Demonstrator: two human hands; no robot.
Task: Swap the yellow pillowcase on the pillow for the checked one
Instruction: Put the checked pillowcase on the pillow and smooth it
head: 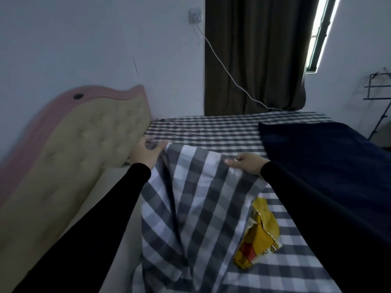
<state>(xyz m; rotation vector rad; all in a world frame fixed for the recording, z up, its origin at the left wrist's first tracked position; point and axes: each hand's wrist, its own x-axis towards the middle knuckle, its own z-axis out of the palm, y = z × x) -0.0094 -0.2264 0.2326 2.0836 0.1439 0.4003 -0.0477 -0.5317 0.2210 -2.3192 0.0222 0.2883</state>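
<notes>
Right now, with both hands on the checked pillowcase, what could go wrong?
1. The left hand and right hand grip only the far corners of the checked pillowcase; the pillow inside may bunch or sit crooked.
2. The yellow pillowcase lies crumpled against the checked one and could be dragged along.
3. The checked sheet has a similar pattern, so an edge could be grabbed by mistake.

Headboard [88, 132] close against left hand [146, 153], little room on that side. Dark blue blanket [321, 157] just beyond right hand [247, 163]. Yellow pillowcase [260, 233] crumpled by the right forearm. Open checked sheet [211, 127] ahead, white cable [228, 75] hanging to its far edge.
</notes>
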